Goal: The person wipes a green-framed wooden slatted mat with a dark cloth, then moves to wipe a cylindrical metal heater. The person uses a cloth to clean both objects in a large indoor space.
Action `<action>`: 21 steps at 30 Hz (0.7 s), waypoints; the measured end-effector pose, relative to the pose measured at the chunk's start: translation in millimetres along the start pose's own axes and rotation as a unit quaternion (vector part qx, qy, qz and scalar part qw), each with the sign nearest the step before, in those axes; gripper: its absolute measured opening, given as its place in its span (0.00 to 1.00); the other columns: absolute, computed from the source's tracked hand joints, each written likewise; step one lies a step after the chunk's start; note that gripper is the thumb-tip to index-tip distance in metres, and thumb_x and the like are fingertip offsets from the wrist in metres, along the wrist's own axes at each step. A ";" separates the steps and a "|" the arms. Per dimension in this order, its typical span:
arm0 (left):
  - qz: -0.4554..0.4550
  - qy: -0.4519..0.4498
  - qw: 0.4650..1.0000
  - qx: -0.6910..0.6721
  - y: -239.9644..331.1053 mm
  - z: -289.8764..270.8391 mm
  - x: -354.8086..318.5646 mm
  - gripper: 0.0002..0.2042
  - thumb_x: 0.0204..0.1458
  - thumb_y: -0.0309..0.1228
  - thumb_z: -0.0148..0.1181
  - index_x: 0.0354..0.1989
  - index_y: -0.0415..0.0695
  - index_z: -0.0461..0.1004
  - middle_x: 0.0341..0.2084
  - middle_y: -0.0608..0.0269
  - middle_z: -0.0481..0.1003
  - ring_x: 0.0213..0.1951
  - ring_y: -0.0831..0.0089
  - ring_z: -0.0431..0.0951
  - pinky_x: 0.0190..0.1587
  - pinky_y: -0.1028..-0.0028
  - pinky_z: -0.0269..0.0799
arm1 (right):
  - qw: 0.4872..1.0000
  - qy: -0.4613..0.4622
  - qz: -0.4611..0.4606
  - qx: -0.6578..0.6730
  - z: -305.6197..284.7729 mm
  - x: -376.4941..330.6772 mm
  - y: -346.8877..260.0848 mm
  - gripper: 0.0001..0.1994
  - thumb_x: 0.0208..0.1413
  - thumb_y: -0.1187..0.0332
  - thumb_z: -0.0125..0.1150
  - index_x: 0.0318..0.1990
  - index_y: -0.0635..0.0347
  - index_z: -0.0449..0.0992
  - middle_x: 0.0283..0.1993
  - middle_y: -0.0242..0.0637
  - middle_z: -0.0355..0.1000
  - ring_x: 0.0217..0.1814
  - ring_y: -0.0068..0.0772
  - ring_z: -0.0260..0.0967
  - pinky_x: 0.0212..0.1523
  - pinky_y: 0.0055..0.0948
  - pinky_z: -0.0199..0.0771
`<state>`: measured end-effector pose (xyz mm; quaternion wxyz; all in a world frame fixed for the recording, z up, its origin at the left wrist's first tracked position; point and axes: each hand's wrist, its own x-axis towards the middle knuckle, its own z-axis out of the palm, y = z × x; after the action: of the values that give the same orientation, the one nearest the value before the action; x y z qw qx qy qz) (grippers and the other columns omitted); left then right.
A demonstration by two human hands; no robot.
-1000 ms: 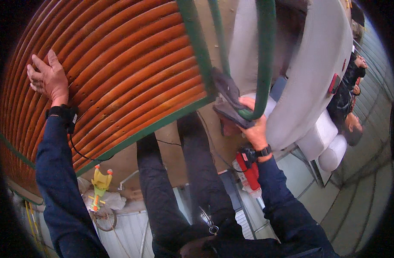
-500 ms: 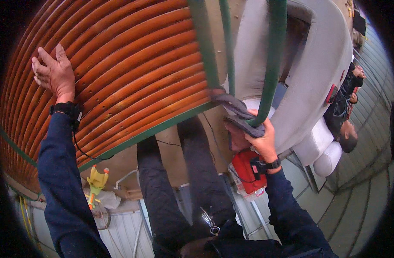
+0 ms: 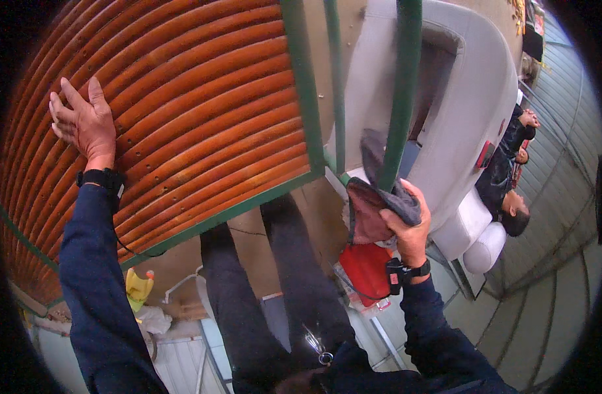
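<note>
A slatted wooden panel is filling the upper left, its reddish-brown slats running between green metal edges. The left hand is lying open on the slats, fingers spread, in the panel's left half and well in from the lower green edge. Just beyond the panel's lower right corner, the right hand is gripping a grey-brown cloth, which is bunching about the lower end of a thick green bar. A thinner green bar is rising between this bar and the panel's right edge, leaving a narrow gap on either side. Along the lower edge, I am seeing a strip of brown floor opening around the person's dark-trousered legs. The tightest room is lying to the right of the cloth, where a pale padded seat is curving close past the thick bar and the right hand. A red bag is sitting beneath that hand, below the panel's lower right corner; a yellow object is showing below the lower edge, toward its left end. A seated person is occupying the far right. A red tag is marking the padded seat's side, and a small reddish label is showing on the right wrist's black device; any lettering on them is appearing too small to read.
</note>
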<state>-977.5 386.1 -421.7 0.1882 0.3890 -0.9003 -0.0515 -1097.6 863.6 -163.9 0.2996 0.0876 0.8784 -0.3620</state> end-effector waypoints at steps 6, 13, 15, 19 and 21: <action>0.000 -0.002 1.000 0.015 5.1 -6.7 2.5 0.33 0.62 0.57 0.40 0.70 0.48 0.53 0.67 0.47 0.47 0.70 0.51 0.45 0.68 0.45 0.38 | 0.979 0.028 -0.126 -0.159 25.5 18.3 -30.0 0.27 0.37 0.80 0.70 0.51 0.65 0.73 0.48 0.35 0.73 0.51 0.29 0.70 0.56 0.27 0.67; 0.009 0.002 0.998 0.057 6.7 -7.2 2.9 0.31 0.63 0.53 0.42 0.70 0.48 0.52 0.67 0.49 0.48 0.69 0.53 0.47 0.67 0.45 0.42 | 0.950 0.057 -0.225 -0.209 41.7 55.0 -81.1 0.27 0.34 0.80 0.69 0.50 0.64 0.74 0.44 0.41 0.73 0.47 0.37 0.72 0.50 0.29 0.70; 0.011 0.006 0.998 0.069 6.4 -7.9 2.9 0.31 0.64 0.52 0.42 0.70 0.48 0.52 0.67 0.50 0.48 0.70 0.53 0.47 0.67 0.46 0.43 | 0.939 0.066 -0.257 -0.217 51.6 77.3 -102.4 0.28 0.34 0.79 0.69 0.50 0.64 0.74 0.43 0.41 0.73 0.46 0.38 0.73 0.50 0.29 0.70; 0.006 0.011 0.998 0.061 10.7 -13.0 5.7 0.30 0.64 0.51 0.42 0.70 0.49 0.51 0.67 0.53 0.49 0.70 0.55 0.47 0.66 0.45 0.45 | 0.925 0.079 -0.292 -0.231 67.8 128.1 -154.3 0.25 0.37 0.72 0.69 0.49 0.62 0.75 0.43 0.46 0.75 0.45 0.43 0.75 0.47 0.32 0.73; 0.002 0.002 0.998 0.065 13.1 -13.5 6.1 0.30 0.65 0.50 0.41 0.71 0.48 0.51 0.67 0.53 0.48 0.70 0.56 0.47 0.67 0.46 0.43 | 0.913 0.082 -0.313 -0.246 75.7 151.5 -183.9 0.23 0.38 0.68 0.69 0.47 0.61 0.76 0.41 0.48 0.77 0.44 0.47 0.76 0.45 0.34 0.74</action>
<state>-985.2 391.5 -404.2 0.1648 0.3983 -0.9023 0.0082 -1252.7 669.0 -188.2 0.1096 -0.2392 0.9436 -0.2008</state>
